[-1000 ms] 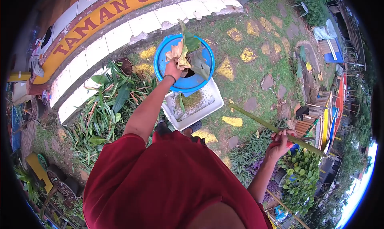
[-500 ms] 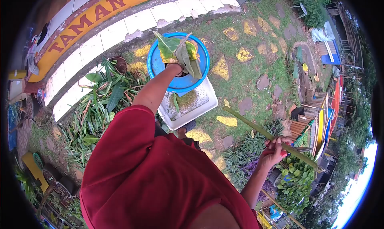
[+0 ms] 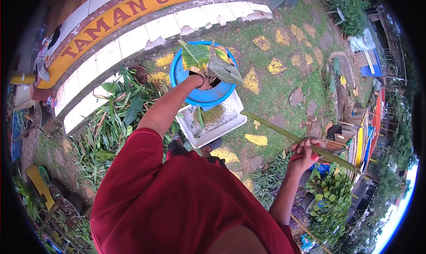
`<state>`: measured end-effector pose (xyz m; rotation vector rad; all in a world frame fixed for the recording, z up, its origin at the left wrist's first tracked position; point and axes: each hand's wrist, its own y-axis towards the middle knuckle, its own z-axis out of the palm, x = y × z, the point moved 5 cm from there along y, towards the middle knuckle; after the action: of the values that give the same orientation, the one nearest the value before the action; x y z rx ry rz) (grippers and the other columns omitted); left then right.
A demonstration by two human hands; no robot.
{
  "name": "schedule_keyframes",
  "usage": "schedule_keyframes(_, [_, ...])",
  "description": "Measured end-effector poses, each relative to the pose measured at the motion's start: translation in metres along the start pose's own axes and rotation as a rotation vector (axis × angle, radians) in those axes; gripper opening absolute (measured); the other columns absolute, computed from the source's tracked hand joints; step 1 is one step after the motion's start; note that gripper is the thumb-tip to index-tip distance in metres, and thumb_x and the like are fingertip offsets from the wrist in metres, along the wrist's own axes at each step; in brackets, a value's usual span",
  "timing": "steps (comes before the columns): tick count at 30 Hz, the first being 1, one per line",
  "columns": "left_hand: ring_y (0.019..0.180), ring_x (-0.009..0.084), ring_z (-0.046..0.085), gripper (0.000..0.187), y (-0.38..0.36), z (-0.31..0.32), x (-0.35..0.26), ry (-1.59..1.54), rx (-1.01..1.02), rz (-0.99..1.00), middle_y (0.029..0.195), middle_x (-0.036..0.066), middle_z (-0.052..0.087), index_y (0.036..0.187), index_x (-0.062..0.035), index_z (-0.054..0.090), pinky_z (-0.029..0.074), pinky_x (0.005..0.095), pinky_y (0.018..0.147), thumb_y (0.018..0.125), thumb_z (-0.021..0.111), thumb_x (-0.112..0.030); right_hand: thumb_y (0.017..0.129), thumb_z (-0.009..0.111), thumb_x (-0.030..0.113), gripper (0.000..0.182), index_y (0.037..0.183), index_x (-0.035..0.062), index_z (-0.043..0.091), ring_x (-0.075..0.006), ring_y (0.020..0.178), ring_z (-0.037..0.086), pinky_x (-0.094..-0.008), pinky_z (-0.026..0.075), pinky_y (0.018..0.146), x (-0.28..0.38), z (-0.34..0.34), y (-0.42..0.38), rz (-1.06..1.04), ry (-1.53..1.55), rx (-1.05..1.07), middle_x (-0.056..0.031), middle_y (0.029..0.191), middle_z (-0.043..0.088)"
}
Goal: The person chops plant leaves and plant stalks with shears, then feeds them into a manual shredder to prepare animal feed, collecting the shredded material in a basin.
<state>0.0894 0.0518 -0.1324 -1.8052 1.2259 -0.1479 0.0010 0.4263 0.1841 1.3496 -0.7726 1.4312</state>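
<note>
My left hand [image 3: 203,82] is closed around large green-yellow leaves [image 3: 195,55] at the dark opening of a round blue lid [image 3: 179,72]; some of its fingers are hidden among the leaves. A grey, wilted leaf [image 3: 225,70] hangs over the lid's right side. Out to the right, my right hand [image 3: 304,154] grips a long green stalk [image 3: 277,130], which slants down to the right. Something red [image 3: 315,157] shows at the same hand, mostly covered by the fingers. Below the lid lies a white tray [image 3: 222,136] with green-brown bits in it.
Cut long leaves [image 3: 128,107] are heaped on the ground left of the tray. Behind the lid runs a low white-tiled ledge [image 3: 162,25]. Yellow-painted stones [image 3: 251,80] dot the grass. Potted plants [image 3: 330,201] stand at the lower right, near my right arm.
The view has shifted, so the lid and tray appear slightly lower and further right. My left hand has tilted the leaves to the right, and the grey leaf spreads further over the rim.
</note>
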Motion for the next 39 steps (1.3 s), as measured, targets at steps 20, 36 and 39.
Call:
schedule_keyframes(20, [0.129,0.0361,0.052,0.064,-0.090,0.027,0.010,-0.023,-0.270,-0.028,0.138,0.016,0.057,0.139,-0.0073,0.054,0.041,0.0440,0.108,0.094,0.053,-0.052,0.091,0.060,0.002,0.013,0.097,0.0053,0.048,-0.0134,0.058,0.050,-0.0326,0.045,0.056,-0.179,0.221,0.051,-0.120,-0.238,0.599,-0.0030,0.073,0.052])
schedule_keyframes(36, [0.136,0.0314,0.035,0.063,-0.135,0.019,0.061,0.032,-0.720,-0.047,0.144,0.008,0.037,0.136,-0.0255,0.052,0.030,0.0547,0.111,0.078,0.077,-0.028,0.092,0.056,-0.007,0.018,0.101,0.0047,0.046,-0.0136,0.070,0.057,-0.0273,0.051,0.059,-0.065,0.245,0.049,-0.091,-0.064,0.728,-0.0088,0.089,0.055])
schedule_keyframes(39, [0.125,0.0290,0.048,0.042,-0.114,0.013,0.068,0.049,-0.794,-0.031,0.128,0.007,0.050,0.126,-0.0245,0.064,0.042,0.0490,0.105,0.085,0.068,-0.018,0.092,0.057,-0.007,0.018,0.101,0.0038,0.047,-0.0128,0.070,0.058,-0.0268,0.051,0.060,-0.019,0.247,0.043,-0.190,-0.100,0.716,-0.0085,0.089,0.055])
